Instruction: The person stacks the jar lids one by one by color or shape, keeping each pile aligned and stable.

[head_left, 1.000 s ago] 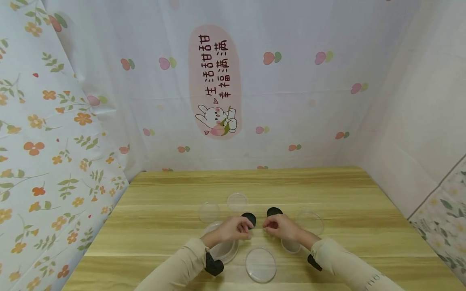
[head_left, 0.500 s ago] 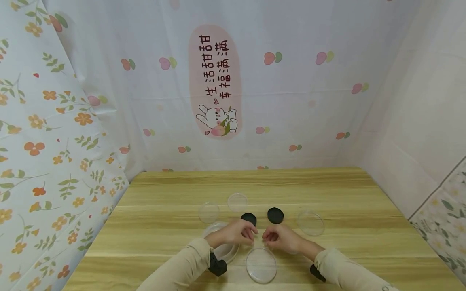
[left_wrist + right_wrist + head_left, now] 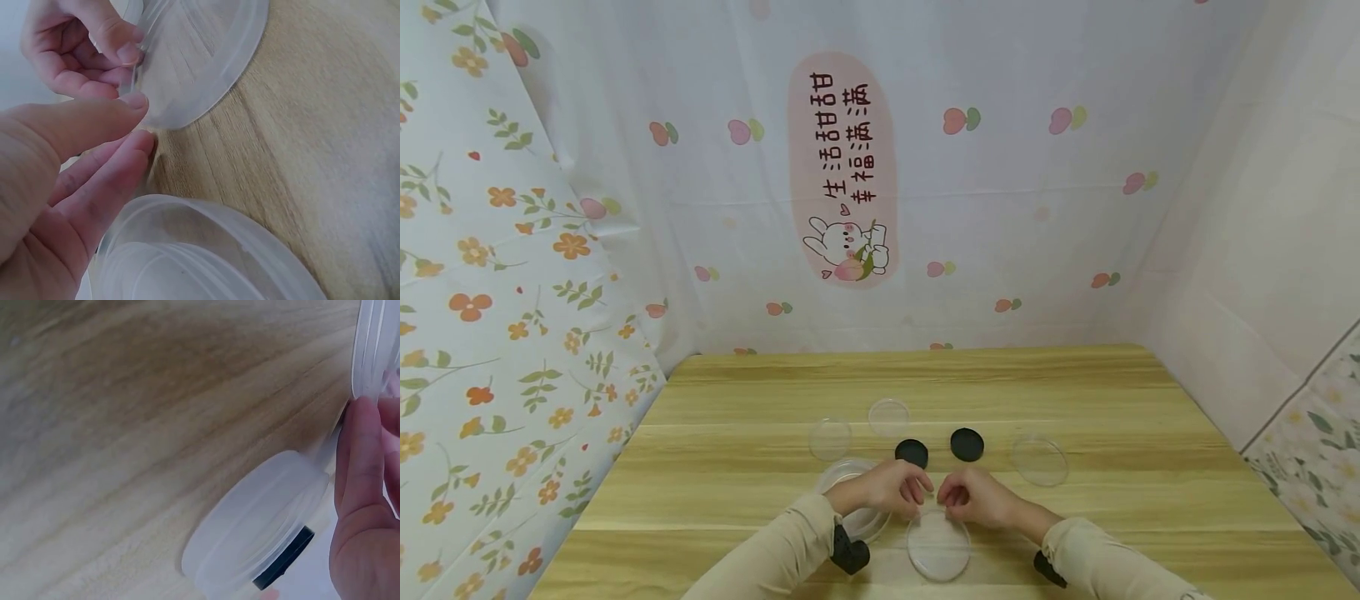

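Note:
A shallow clear round dish lies near the front of the table, below both hands in the head view. My right hand pinches at its far rim with thumb and fingertips; the dish shows nearly edge-on in the right wrist view. My left hand is at the same rim, with thumb and fingers slightly apart; how firmly it touches is hard to tell. Under the left wrist stands a larger clear dish with further round edges inside it.
Two black round caps lie just beyond the hands. Clear discs lie at the back left, another at the right. Beside the right hand is a clear dish. A patterned cloth hangs behind the table.
Both hands have come nearer the person, from beside the black caps to the far rim of the clear dish. The black caps are now uncovered. The dishes have hardly moved.

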{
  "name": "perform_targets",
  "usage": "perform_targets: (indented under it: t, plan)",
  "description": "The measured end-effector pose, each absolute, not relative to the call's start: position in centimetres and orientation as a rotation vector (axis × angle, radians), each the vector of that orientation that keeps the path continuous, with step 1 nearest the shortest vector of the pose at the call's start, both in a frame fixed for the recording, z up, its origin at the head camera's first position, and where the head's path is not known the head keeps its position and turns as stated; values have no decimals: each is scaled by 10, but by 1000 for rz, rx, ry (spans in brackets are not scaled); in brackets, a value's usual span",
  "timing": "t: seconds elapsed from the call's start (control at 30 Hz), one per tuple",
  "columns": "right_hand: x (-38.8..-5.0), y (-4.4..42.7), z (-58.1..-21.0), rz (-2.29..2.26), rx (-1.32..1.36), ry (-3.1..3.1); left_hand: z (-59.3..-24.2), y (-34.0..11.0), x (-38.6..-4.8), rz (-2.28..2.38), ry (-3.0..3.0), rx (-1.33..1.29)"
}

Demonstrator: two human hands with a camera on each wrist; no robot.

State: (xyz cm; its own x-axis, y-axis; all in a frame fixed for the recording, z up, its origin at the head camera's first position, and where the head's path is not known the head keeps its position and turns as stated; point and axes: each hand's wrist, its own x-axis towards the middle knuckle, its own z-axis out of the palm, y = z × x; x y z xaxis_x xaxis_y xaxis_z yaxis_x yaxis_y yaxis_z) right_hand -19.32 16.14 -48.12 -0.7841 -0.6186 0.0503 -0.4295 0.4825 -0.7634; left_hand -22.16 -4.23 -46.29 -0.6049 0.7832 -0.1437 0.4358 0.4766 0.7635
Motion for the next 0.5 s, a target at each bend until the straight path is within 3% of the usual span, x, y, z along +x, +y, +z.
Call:
perform_targets:
  t: [0.5]
  plan:
    - [-202, 163, -478, -1164, -901, 2610, -468, -44, -227, 1001, 2344, 1005]
